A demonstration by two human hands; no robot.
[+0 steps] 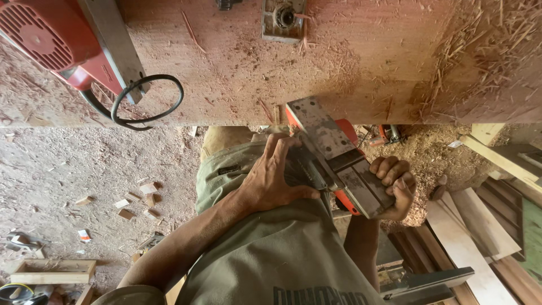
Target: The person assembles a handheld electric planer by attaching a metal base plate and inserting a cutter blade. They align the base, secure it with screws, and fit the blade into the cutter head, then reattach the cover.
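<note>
Upturned orange planer point(339, 164) between left hand point(270, 179) and right hand point(395, 189) fingers.

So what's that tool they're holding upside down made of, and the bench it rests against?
The planer seems to have a flat sole of bare grey metal, dull and scuffed, on an orange body that looks like moulded plastic. The left hand and right hand grip it. The workbench looks like raw reddish wood, unfinished, with visible grain and scattered shavings.

Orange electric hand planer point(339, 164) with grey metal sole: flipped sole-up, tilted, front end resting against workbench edge, rear at person's lap.
</note>
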